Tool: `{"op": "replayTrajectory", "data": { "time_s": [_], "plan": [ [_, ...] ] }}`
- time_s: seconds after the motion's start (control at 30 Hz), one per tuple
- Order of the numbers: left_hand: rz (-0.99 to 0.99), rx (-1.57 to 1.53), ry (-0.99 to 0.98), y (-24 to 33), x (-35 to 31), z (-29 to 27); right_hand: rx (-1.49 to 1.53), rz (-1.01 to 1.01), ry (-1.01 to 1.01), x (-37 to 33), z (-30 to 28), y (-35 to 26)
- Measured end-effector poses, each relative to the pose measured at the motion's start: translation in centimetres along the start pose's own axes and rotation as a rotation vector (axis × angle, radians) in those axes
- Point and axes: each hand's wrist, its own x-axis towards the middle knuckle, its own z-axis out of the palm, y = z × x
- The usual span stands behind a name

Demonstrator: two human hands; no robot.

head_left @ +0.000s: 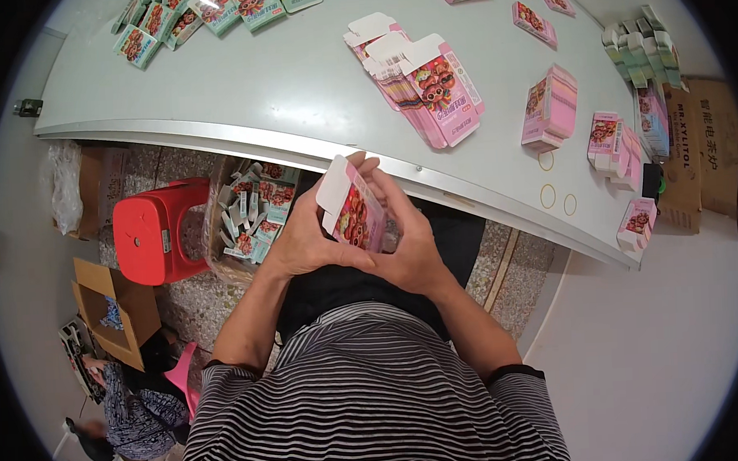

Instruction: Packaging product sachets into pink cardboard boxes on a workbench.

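Note:
Between my two hands, just off the table's near edge, is a small pink carton [357, 219] with a cartoon print and its white end flap standing out. My left hand [302, 243] grips it along the left side, thumb across the lower front. My right hand [409, 237] curls round its right side, thumb near the bottom edge. Beyond the hands on the table lies a fanned stack of flat pink cartons [441, 95], white flaps toward the far side. A banded-looking bundle of pink cartons [550, 107] stands to its right.
Green cartons [240, 9] lie at the table's far left, more pink ones [534, 24] at far right. Rubber bands [548, 195] rest near the right edge. Below are a box of filled cartons [257, 206], a red stool [143, 236] and an open cardboard box [117, 311]. Another person [142, 409] is at lower left.

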Motion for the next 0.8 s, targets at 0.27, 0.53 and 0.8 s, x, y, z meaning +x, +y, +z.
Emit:
{"op": "replayTrajectory", "data": {
  "time_s": [0.27,0.53,0.8],
  "plan": [
    [-0.09,0.086,0.248,-2.8,-1.3,0.8,0.201,0.103,0.023,-1.3,1.1,3.3],
    [-0.024,0.058,0.524,-4.2,-3.5,0.8,0.353,0.171,0.212,-1.1,2.6,5.2],
    [0.051,0.114,0.533,-5.1,-5.1,0.2,0.465,0.083,0.265,-1.5,4.2,5.2]
  ]
}}
